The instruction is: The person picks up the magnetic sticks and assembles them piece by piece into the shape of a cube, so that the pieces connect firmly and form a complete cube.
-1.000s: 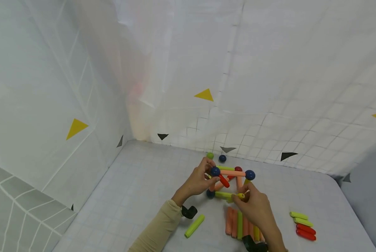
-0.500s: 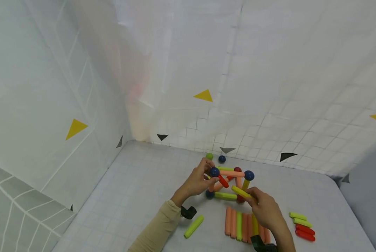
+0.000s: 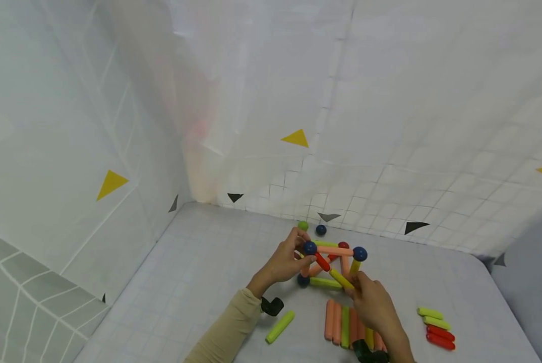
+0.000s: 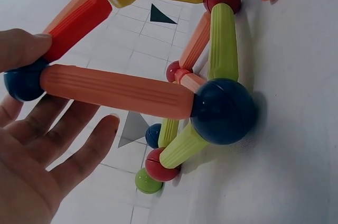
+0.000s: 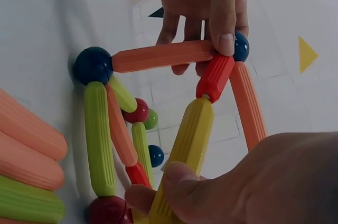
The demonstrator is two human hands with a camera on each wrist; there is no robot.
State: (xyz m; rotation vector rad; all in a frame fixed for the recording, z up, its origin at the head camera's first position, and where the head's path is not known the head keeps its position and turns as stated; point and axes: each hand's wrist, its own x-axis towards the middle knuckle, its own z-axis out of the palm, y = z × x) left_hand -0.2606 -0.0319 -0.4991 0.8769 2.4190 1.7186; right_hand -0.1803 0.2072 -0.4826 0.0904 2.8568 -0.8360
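Note:
My left hand (image 3: 285, 259) steadies an upper corner of a frame of magnetic rods and balls. Its thumb presses a short red rod (image 4: 79, 26) where it joins a blue ball (image 4: 24, 82); an orange rod (image 4: 119, 91) runs from that ball down to another blue ball (image 4: 224, 111) on the table. Between thumb and finger, my right hand (image 3: 374, 300) pinches a yellow rod (image 5: 193, 129), whose far end meets the red rod's free end in line. The frame's other upper blue ball (image 3: 360, 253) stands just beyond the right hand, on a second yellow rod.
Below the frame lies a row of orange, green and yellow rods (image 3: 337, 320). One green rod (image 3: 280, 326) lies left of it. Short green and red rods (image 3: 440, 334) sit at the right. A green ball (image 3: 303, 225) and a dark blue ball (image 3: 320, 230) rest behind the frame.
My right hand has raised the yellow rod from the frame's lower right corner and swung it left, so its end now meets the red rod. My left hand has stayed in place.

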